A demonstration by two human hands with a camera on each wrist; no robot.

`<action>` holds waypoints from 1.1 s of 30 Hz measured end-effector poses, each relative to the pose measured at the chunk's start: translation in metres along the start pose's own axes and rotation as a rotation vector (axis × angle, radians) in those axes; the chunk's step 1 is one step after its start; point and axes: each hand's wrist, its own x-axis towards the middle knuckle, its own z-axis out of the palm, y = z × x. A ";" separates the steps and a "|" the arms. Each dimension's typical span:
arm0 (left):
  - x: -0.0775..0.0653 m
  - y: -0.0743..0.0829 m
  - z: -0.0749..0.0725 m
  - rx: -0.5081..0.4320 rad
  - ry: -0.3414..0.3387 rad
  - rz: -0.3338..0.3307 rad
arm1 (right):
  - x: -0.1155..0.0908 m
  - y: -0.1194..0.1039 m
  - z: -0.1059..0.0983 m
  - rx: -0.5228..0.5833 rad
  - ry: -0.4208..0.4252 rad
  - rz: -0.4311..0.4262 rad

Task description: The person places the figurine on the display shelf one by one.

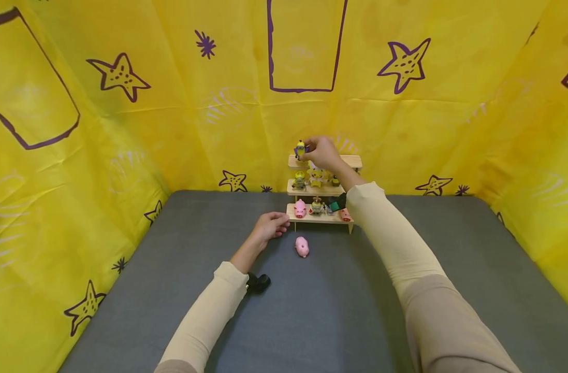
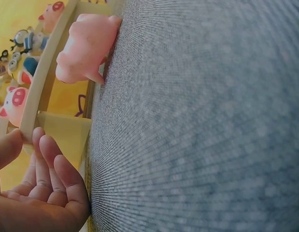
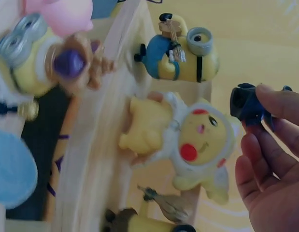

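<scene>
My right hand (image 1: 324, 154) pinches a small yellow minion figurine (image 1: 300, 148) with dark purple parts at the left end of the top step of a wooden tiered display stand (image 1: 351, 161). In the right wrist view only the figurine's dark lower part (image 3: 248, 104) shows between thumb and fingers. With thumb and forefinger, my left hand (image 1: 271, 226) pinches the left end of the bottom step (image 2: 33, 104). Close in front of the stand, a pink pig figurine (image 1: 302, 247) lies on the grey tabletop.
On the middle step stand a yellow character in a white hood (image 3: 200, 135) and minion figurines, one with a small guitar (image 3: 180, 53). The bottom step carries pink pigs (image 1: 300, 209) and a minion (image 1: 317, 207). A yellow patterned cloth (image 1: 195, 129) surrounds the grey table (image 1: 195, 233).
</scene>
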 end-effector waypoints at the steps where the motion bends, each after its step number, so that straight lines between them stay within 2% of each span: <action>1: 0.000 0.000 0.000 -0.001 0.001 0.001 | 0.001 0.000 0.001 -0.002 0.002 0.007; 11: 0.000 -0.001 0.000 0.001 -0.002 0.008 | 0.006 0.001 0.008 -0.039 -0.016 0.043; 26: -0.001 0.000 -0.001 -0.010 -0.005 0.003 | 0.003 0.006 0.007 -0.037 -0.001 0.035; 33: -0.001 0.001 -0.001 -0.003 -0.007 0.002 | -0.002 0.001 -0.004 -0.045 -0.066 0.045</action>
